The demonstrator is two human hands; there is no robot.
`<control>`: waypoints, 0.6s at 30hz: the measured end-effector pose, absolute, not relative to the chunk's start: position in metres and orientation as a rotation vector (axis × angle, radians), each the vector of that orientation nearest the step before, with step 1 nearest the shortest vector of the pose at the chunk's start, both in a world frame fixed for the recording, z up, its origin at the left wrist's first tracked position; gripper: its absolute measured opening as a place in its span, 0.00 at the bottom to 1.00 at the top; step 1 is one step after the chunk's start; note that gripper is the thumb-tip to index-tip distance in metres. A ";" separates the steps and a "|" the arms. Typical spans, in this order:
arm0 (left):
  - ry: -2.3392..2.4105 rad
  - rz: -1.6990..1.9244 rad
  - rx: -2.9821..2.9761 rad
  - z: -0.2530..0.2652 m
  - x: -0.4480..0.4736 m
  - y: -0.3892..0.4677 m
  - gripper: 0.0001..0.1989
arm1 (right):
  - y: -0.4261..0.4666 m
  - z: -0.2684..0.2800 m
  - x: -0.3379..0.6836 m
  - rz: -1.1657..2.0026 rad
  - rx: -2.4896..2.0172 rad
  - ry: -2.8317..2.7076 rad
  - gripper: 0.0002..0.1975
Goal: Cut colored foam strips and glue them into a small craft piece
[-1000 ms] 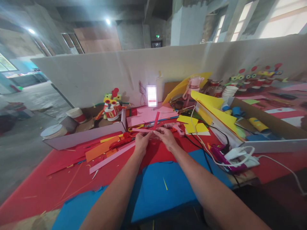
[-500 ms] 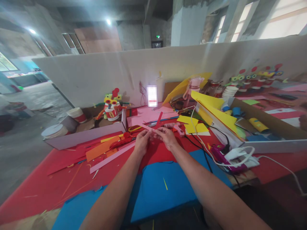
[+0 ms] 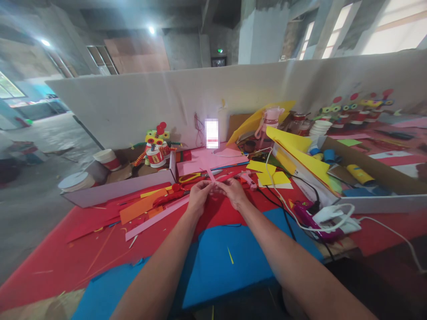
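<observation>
My left hand (image 3: pixel 199 196) and my right hand (image 3: pixel 234 194) meet over the red table cover, thumbs and fingertips pinched together. Between them they hold two narrow paper strips whose ends cross at the fingertips. The pink paper strip (image 3: pixel 211 174) points away from me, while the red paper strip (image 3: pixel 230 177) slants off to the right above my right hand. Fingers hide the join itself. Just beyond the hands are yellow-handled scissors (image 3: pixel 190 178). A pink glue gun (image 3: pixel 248 180) lies right of my right hand.
At left, a box (image 3: pixel 123 192) holds paper cups and a paper-cup robot figure (image 3: pixel 155 155). Orange paper (image 3: pixel 143 207) and a long pink strip (image 3: pixel 156 218) lie nearby. Rightward are yellow sheets (image 3: pixel 273 178), a purple glue gun (image 3: pixel 308 220) with cords, and a box (image 3: pixel 383 203) of coloured rolls.
The crossed strips have turned clockwise: the pink one swung from up-left to nearly straight ahead, the red one from upward to the right. Both hands stay in nearly the same place.
</observation>
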State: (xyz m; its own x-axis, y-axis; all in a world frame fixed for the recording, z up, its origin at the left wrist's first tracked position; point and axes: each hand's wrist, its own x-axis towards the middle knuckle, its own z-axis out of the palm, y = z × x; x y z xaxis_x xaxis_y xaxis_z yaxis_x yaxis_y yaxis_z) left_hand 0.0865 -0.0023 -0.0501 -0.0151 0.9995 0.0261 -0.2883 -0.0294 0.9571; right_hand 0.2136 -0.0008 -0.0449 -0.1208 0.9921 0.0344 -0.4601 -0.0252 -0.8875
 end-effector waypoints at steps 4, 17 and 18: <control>0.957 1.364 0.975 -0.048 0.089 -0.005 0.16 | -0.001 -0.047 0.212 1.489 -0.773 -0.927 0.16; 0.901 1.439 0.924 -0.046 0.088 -0.006 0.12 | -0.005 -0.045 0.211 1.506 -0.758 -0.890 0.18; 0.899 1.443 0.929 -0.046 0.088 -0.006 0.12 | -0.004 -0.045 0.211 1.501 -0.760 -0.887 0.18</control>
State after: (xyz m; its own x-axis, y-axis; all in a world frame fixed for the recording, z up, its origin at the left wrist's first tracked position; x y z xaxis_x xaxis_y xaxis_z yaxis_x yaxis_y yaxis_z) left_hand 0.0879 -0.0058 -0.0464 -0.0457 0.9976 0.0519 -0.3930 -0.0657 0.9172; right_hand 0.2107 -0.0044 -0.0448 -0.1134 0.9933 0.0230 -0.4992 -0.0369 -0.8657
